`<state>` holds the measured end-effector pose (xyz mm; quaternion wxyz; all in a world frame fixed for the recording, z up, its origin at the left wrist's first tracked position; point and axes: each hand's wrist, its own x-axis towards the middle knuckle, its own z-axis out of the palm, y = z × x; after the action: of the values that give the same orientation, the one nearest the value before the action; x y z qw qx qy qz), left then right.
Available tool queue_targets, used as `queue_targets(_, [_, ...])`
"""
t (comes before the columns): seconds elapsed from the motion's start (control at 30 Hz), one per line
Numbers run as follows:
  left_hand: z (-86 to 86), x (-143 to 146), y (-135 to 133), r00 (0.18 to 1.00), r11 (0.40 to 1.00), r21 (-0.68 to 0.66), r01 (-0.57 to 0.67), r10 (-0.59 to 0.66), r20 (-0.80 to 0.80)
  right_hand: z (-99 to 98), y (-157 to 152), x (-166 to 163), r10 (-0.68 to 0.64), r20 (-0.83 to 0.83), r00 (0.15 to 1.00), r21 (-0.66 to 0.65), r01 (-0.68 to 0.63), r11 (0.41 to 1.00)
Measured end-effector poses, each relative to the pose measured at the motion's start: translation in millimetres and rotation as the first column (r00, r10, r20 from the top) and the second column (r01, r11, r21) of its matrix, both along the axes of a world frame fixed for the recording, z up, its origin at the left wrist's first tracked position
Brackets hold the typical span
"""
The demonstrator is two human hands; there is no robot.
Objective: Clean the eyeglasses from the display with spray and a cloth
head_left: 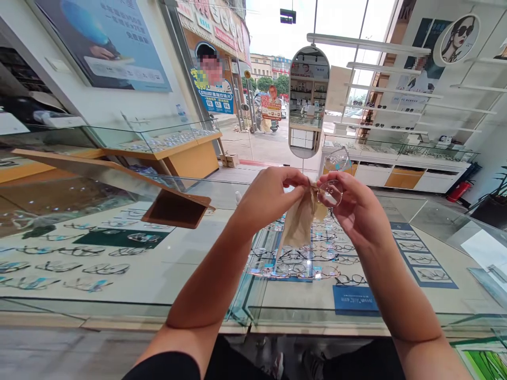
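Observation:
My left hand point(273, 198) pinches a beige cleaning cloth point(298, 224), which hangs down below the fingers. Its fingertips meet a pair of thin-rimmed eyeglasses point(330, 193) near the bridge. My right hand point(354, 206) grips the same eyeglasses by a round lens rim, thumb and fingers around the edge. One temple of the glasses seems to rise above the right hand. Both hands are held over the glass display case point(301, 311), where rows of eyeglass frames point(293, 269) lie under the glass. Exactly where the cloth touches the glasses is hidden by the left fingers.
To the left, a brown tilted box-like stand point(178, 208) rests on the counter. An oval mirror point(309, 100) stands ahead. A blue card point(354, 300) and a blue tray of frames point(425, 258) lie in the case. Wall shelves point(396, 95) and a fire extinguisher point(458, 191) are farther right.

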<state>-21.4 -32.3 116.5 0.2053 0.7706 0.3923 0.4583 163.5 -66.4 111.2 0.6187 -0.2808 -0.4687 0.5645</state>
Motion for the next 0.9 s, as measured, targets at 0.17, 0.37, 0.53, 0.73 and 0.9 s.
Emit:
queue_targets(0.17, [4.0, 2, -4, 1.0, 1.0, -0.005, 0.012, -0.012, -0.012, 2.7, 6, 14, -0.071, 0.011, 0.997, 0.046, 0.07, 0.996])
queue_targets(0.37, [1.9, 2, 0, 0.99, 0.996, 0.022, 0.083, -0.085, 0.108, 9.6, 5, 26, -0.075, 0.058, 0.995, 0.11, 0.069, 0.992])
queue_targets(0.53, [1.3, 1, 9, 0.919, 0.985, 0.006, 0.171, -0.162, 0.36, 11.5, 13, 39, 0.036, 0.172, 0.985, 0.154, -0.063, 0.986])
queue_targets(0.73, [-1.6, 0, 15, 0.837, 0.976, -0.023, 0.217, -0.174, 0.518, 4.8, 32, 53, 0.258, 0.289, 0.922, 0.229, -0.328, 0.916])
queue_targets(0.9, [-5.7, 3, 16, 0.814, 0.947, -0.077, 0.313, -0.226, 0.535, -5.1, 41, 45, 0.274, 0.227, 0.935, 0.326, -0.338, 0.883])
